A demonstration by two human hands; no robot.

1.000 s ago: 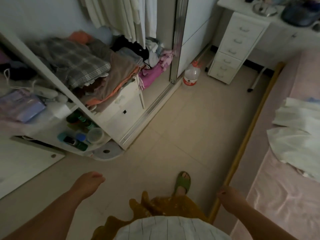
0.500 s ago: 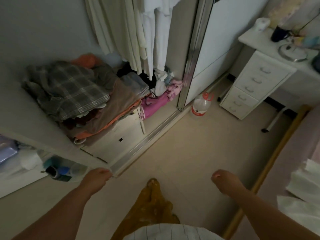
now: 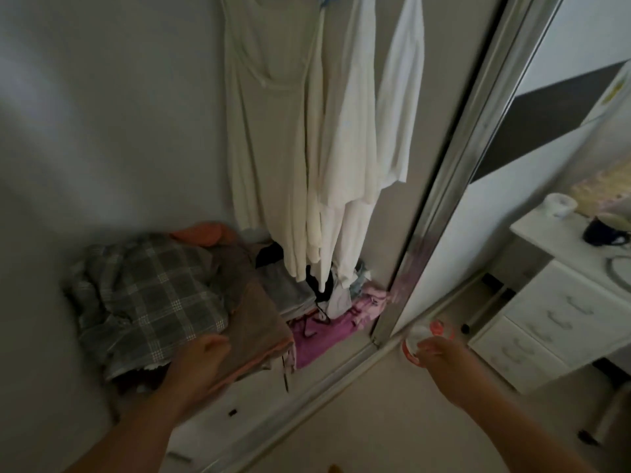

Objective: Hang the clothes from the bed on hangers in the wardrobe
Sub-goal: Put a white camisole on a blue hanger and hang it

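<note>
Both hands, the left hand [image 3: 196, 361] and right hand [image 3: 438, 353], look loosely curled and hold nothing, the bed's clothes out of view, so first reach up past the hanging white cotton garments [image 3: 327, 138] in the open wardrobe [image 3: 112, 131] for a free hanger.

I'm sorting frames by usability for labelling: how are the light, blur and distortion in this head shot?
Head view: dim and flat overall, with no hard glare; the left hand and right hand are smeared by motion blur; the plaid garment is soft, its pattern still readable; the hanging white clothes are the brightest area; wide-angle bending tilts the sliding door frame.
</note>
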